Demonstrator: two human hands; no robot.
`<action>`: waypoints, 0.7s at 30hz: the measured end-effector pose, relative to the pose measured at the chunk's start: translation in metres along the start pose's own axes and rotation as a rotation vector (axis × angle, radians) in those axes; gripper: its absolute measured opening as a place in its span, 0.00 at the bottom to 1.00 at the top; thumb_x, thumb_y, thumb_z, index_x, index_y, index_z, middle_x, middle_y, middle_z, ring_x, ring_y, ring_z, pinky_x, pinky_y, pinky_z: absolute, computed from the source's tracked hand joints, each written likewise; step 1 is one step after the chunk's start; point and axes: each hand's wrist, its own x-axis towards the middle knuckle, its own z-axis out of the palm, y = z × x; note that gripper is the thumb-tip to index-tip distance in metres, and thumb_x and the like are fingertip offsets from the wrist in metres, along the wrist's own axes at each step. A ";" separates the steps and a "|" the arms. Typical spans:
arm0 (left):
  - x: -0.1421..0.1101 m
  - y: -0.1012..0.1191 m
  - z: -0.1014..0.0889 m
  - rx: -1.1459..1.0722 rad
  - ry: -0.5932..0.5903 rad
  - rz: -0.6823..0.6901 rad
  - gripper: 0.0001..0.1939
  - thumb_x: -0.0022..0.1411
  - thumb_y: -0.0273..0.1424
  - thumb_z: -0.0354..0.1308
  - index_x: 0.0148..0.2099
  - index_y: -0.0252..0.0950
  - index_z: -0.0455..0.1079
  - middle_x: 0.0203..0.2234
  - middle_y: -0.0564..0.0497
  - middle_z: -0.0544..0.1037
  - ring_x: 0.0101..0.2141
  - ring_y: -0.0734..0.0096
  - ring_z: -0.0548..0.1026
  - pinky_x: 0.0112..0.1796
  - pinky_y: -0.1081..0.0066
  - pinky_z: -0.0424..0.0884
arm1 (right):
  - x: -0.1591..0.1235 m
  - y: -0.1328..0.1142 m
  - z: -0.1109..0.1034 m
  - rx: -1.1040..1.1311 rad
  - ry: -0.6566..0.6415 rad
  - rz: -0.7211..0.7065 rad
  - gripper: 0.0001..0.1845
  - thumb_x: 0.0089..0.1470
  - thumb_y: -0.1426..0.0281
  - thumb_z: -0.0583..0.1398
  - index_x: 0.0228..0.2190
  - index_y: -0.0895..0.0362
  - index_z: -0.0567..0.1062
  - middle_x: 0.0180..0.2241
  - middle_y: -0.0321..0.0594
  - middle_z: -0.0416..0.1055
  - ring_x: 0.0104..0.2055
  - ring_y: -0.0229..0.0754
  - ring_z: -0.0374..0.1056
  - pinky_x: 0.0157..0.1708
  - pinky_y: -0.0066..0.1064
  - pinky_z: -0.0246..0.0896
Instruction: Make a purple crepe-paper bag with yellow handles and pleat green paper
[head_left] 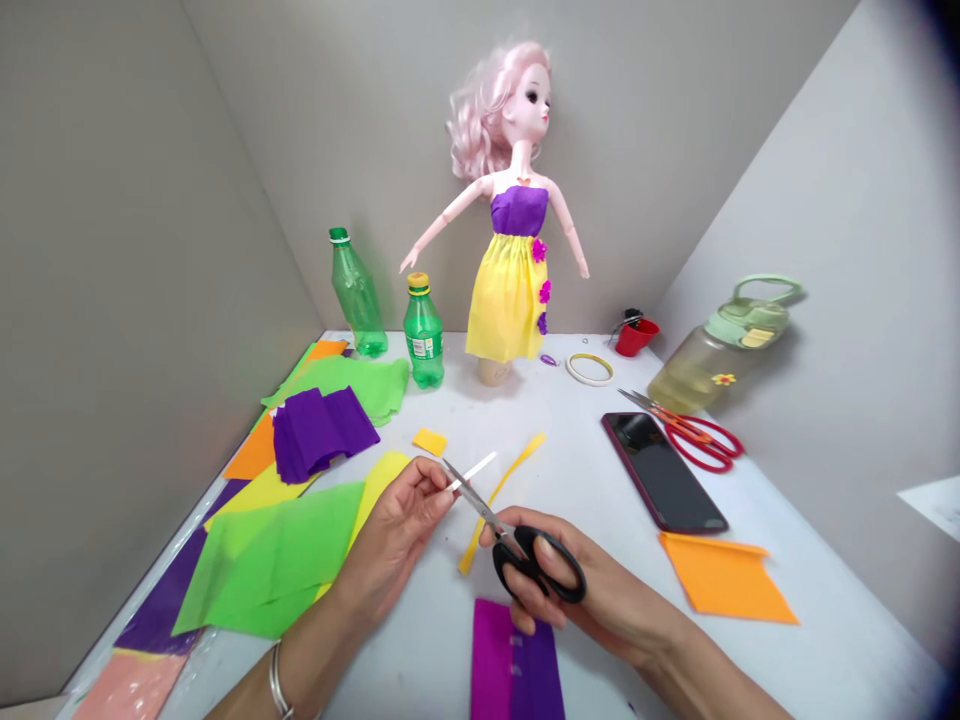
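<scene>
My left hand (411,510) is closed in a pinch on a narrow white strip (481,465), whose free end points up and to the right. In my right hand (585,570) is a pair of scissors (478,502) with black handles, my fingers through the loops. The blades look nearly closed and reach across the strip beside my left fingertips; whether they touch it I cannot tell. Under the scissors lies a thin yellow-orange strip (517,463). Below my right hand are a magenta piece (491,655) and a purple piece (541,668), side by side.
Behind stands a doll (506,290) in purple and yellow, near two green bottles (424,335). Coloured sheets (277,555) cover the left side. On the right are a phone (664,470), red-handled scissors (705,440), a water bottle (697,370), an orange sheet (727,578) and a tape roll (590,379).
</scene>
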 end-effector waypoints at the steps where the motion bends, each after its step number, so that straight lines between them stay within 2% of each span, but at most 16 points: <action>1: 0.000 0.000 0.000 0.013 -0.005 0.010 0.10 0.57 0.32 0.66 0.34 0.38 0.67 0.32 0.53 0.70 0.39 0.69 0.69 0.44 0.72 0.62 | -0.001 0.001 -0.001 0.002 -0.016 -0.008 0.28 0.56 0.50 0.61 0.46 0.61 0.72 0.20 0.28 0.59 0.20 0.30 0.50 0.32 0.32 0.58; 5: -0.001 -0.001 0.000 0.034 0.014 0.048 0.09 0.58 0.30 0.64 0.33 0.39 0.65 0.33 0.54 0.72 0.40 0.69 0.70 0.46 0.71 0.62 | -0.005 -0.003 -0.002 -0.098 -0.062 -0.042 0.31 0.55 0.47 0.58 0.46 0.61 0.72 0.22 0.31 0.61 0.22 0.33 0.54 0.34 0.33 0.54; 7: -0.001 -0.001 -0.001 0.080 0.058 0.088 0.07 0.59 0.29 0.63 0.32 0.39 0.66 0.33 0.54 0.72 0.43 0.66 0.70 0.49 0.69 0.60 | -0.007 -0.007 -0.001 -0.246 -0.020 -0.032 0.33 0.53 0.45 0.60 0.46 0.60 0.71 0.23 0.31 0.61 0.24 0.34 0.54 0.31 0.30 0.52; 10: -0.002 0.000 -0.003 0.142 0.073 0.116 0.04 0.60 0.30 0.61 0.32 0.38 0.70 0.36 0.52 0.73 0.50 0.61 0.68 0.53 0.69 0.57 | -0.009 -0.013 0.004 -0.515 0.165 -0.029 0.25 0.53 0.52 0.63 0.46 0.55 0.72 0.29 0.33 0.62 0.29 0.36 0.56 0.31 0.28 0.52; 13: -0.003 0.000 -0.003 0.130 0.067 0.098 0.03 0.60 0.32 0.62 0.36 0.39 0.73 0.40 0.50 0.74 0.55 0.57 0.65 0.55 0.67 0.55 | -0.009 -0.014 0.011 -0.745 0.290 -0.062 0.18 0.54 0.63 0.64 0.47 0.52 0.72 0.33 0.34 0.64 0.35 0.39 0.59 0.38 0.29 0.57; 16: -0.004 0.000 -0.002 0.126 0.081 0.095 0.07 0.58 0.34 0.64 0.38 0.39 0.74 0.42 0.49 0.75 0.57 0.54 0.64 0.57 0.65 0.54 | -0.009 -0.012 0.016 -0.922 0.306 -0.057 0.19 0.53 0.67 0.63 0.48 0.51 0.71 0.34 0.35 0.67 0.34 0.39 0.61 0.38 0.30 0.59; 21: -0.004 -0.002 -0.003 0.119 0.074 0.084 0.06 0.57 0.34 0.65 0.35 0.39 0.73 0.41 0.49 0.74 0.58 0.53 0.64 0.56 0.65 0.54 | -0.009 -0.005 0.016 -1.120 0.281 -0.112 0.23 0.54 0.70 0.62 0.52 0.49 0.68 0.34 0.35 0.68 0.35 0.41 0.63 0.39 0.32 0.60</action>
